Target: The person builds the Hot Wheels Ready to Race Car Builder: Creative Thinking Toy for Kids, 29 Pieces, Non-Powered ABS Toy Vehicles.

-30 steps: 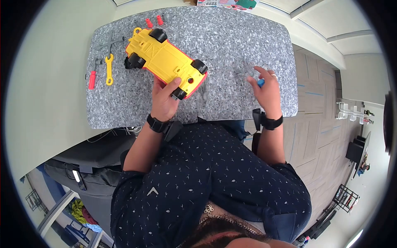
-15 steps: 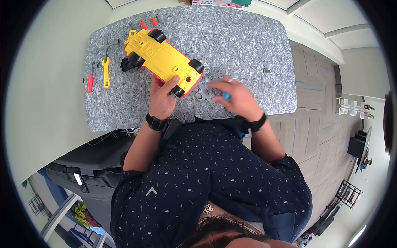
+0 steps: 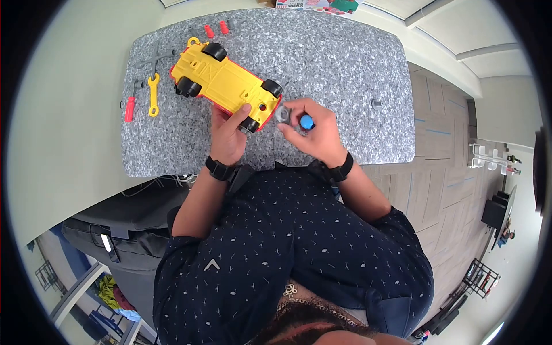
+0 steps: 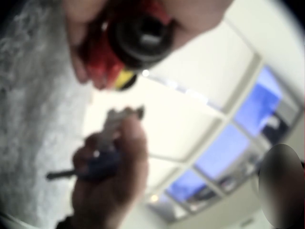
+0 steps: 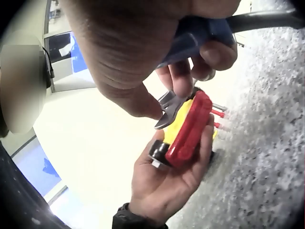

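Observation:
An upside-down toy car with a yellow underside (image 3: 230,86), red edges and black wheels is gripped near one end by my left hand (image 3: 229,141), thumb on the underside. Close to that end, my right hand (image 3: 322,133) pinches a grey piece (image 3: 282,114) between thumb and finger. A blue-handled tool (image 3: 307,122) lies within the same hand. In the right wrist view its blue handle (image 5: 193,40) and dark shaft (image 5: 262,20) show, with the grey piece (image 5: 171,112) in front of the car's red side (image 5: 190,133). The left wrist view is blurred.
On the speckled table (image 3: 333,52) a grey bolt-like piece (image 3: 376,104) stands at the right. At the left lie a yellow wrench (image 3: 153,95), a red-handled tool (image 3: 130,109) and a grey tool (image 3: 154,60). Red pieces (image 3: 223,27) are near the far edge.
My right hand has moved left from the table's right side to the car's end, uncovering the bolt-like piece. It has picked up the grey piece from the table. My left hand still grips the car.

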{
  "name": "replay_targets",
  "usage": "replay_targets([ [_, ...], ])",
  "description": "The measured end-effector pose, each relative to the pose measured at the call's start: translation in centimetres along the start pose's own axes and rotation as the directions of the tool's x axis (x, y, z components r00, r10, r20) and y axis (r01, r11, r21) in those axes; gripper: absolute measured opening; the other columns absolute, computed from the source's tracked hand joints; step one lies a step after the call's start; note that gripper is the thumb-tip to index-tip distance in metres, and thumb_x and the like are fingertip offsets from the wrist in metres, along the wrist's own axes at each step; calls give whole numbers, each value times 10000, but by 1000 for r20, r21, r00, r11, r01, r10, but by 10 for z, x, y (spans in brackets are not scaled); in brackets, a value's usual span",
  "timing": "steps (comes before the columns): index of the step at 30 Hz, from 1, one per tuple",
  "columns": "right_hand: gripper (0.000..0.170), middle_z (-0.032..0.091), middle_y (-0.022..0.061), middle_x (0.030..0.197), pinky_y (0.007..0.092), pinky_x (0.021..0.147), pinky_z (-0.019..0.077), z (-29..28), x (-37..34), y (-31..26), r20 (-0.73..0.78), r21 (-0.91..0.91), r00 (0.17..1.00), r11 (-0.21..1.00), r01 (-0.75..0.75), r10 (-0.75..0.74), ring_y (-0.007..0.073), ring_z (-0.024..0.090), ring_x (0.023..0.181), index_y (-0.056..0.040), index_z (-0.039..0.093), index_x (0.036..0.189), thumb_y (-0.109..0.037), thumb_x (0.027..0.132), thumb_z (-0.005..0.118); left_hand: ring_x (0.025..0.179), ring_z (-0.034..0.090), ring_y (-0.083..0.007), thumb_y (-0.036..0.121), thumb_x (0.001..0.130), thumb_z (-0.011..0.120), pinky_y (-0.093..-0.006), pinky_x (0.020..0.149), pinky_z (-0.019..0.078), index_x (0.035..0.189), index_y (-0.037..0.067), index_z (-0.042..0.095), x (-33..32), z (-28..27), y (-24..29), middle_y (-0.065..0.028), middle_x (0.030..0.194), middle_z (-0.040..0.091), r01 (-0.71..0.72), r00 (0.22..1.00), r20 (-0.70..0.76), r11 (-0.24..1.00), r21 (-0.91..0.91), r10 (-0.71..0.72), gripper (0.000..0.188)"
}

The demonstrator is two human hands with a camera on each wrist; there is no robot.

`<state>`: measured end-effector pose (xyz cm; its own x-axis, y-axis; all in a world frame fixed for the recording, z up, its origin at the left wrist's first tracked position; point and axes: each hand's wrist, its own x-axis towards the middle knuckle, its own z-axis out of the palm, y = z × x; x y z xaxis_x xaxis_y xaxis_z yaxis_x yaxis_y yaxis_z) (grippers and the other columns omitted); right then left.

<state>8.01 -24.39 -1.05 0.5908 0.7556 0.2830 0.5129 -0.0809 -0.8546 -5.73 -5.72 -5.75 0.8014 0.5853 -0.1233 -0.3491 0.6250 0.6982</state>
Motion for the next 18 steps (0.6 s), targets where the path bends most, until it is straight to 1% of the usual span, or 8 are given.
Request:
replay_targets([
  [3, 371, 729, 64, 832, 376, 682, 578, 16, 8, -6, -89, -136, 988, 984, 113, -125, 258, 735, 730, -79, 770, 1202, -187, 893, 945, 1378, 684, -235, -63, 1029, 736, -439, 1167, 562, 1571, 80, 493, -2, 5, -5, -104, 1482, 681, 36, 999, 25, 999, -34, -35, 611],
  [4, 334, 752, 73, 840, 383, 652, 580, 21, 6, -3, -90, -186, 989, 977, 99, -117, 263, 747, 712, -77, 794, 1177, -215, 912, 942, 1378, 683, -235, -62, 1031, 735, -438, 1168, 560, 1572, 81, 490, -2, 6, -7, -103, 1483, 679, 46, 999, 28, 998, -51, -44, 611],
  [7, 323, 781, 85, 854, 380, 620, 582, 28, 5, 2, -166, -174, 981, 982, 71, -100, 272, 768, 701, -75, 814, 1149, -242, 907, 949, 1383, 679, -237, -51, 1042, 732, -438, 1174, 551, 1579, 81, 482, -3, 8, -13, -102, 1494, 671, -3, 999, 42, 999, -41, 5, 607],
  [10, 304, 805, 100, 877, 374, 610, 588, 36, 1, -2, -217, -304, 958, 945, 118, -189, 278, 782, 699, -65, 825, 1139, -238, 918, 943, 1385, 676, -236, -50, 1044, 733, -438, 1179, 547, 1582, 86, 482, -4, 4, -13, -98, 1494, 672, -7, 999, 46, 999, -31, 8, 609],
  [13, 325, 814, 112, 898, 370, 622, 597, 36, 4, -4, -249, -226, 951, 966, 126, -182, 279, 790, 716, -61, 829, 1175, -232, 921, 938, 1410, 671, -274, -16, 1081, 677, -463, 1167, 560, 1606, 80, 489, -4, 6, -12, -127, 1529, 670, -34, 997, 69, 999, -11, 34, 566],
  [16, 344, 823, 115, 923, 370, 630, 601, 26, 5, -2, -150, -258, 959, 946, 195, -239, 273, 788, 720, -63, 838, 1220, -219, 927, 932, 1413, 669, -256, -49, 1062, 700, -456, 1189, 549, 1614, 111, 475, -4, 8, -8, -99, 1519, 669, 33, 999, 32, 992, -118, -29, 617],
  [18, 348, 824, 119, 932, 372, 638, 603, 18, 6, -7, -104, -228, 969, 954, 195, -223, 271, 784, 723, -64, 842, 1233, -220, 934, 928, 1424, 665, -266, -39, 1072, 688, -465, 1195, 549, 1618, 111, 475, -3, 7, -7, -104, 1532, 664, 54, 998, 47, 987, -149, -47, 606],
])
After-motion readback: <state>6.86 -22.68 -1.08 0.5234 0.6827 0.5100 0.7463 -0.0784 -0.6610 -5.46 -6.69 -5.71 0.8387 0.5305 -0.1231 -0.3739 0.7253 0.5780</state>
